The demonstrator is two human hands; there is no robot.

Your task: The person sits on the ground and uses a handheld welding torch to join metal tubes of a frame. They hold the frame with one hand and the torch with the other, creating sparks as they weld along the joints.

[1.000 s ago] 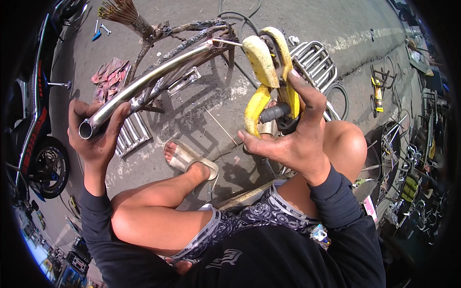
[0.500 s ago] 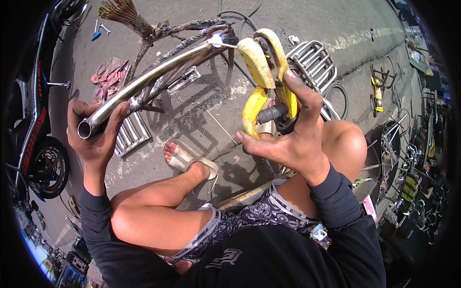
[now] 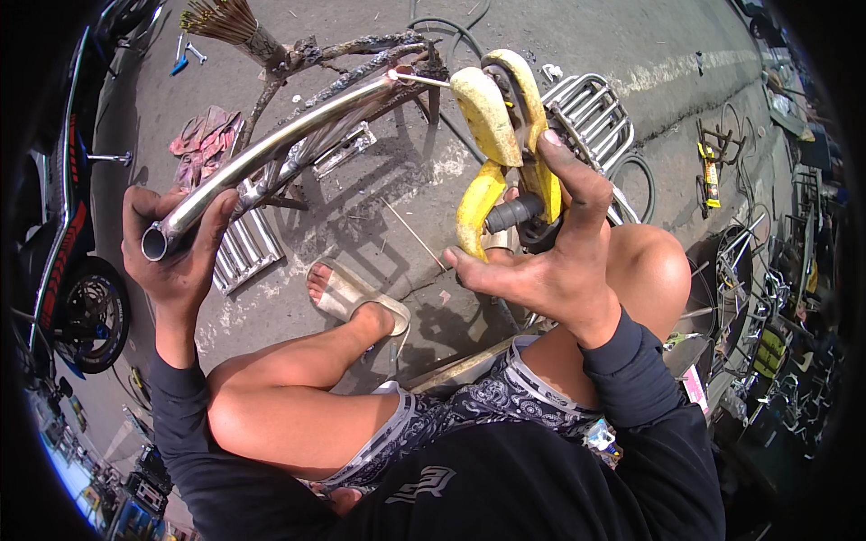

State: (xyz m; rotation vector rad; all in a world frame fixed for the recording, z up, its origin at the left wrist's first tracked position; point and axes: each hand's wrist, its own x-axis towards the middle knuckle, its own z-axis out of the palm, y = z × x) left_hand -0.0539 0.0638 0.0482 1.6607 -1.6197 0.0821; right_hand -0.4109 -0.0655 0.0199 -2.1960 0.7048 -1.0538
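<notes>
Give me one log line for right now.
left hand: holds metal tube | right hand: holds yellow electrode holder | rod: in holder, tip at tube's far end | ground: pink cloth

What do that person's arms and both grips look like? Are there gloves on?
No gloves! The left grip and right grip are plain bare hands with fingers and thumbs. The arms wear long, dark, loose sleeves, creased in places, ending in snug cuffs at the wrists. I see no pictures on the sleeves and no cables fastened to them.
</notes>
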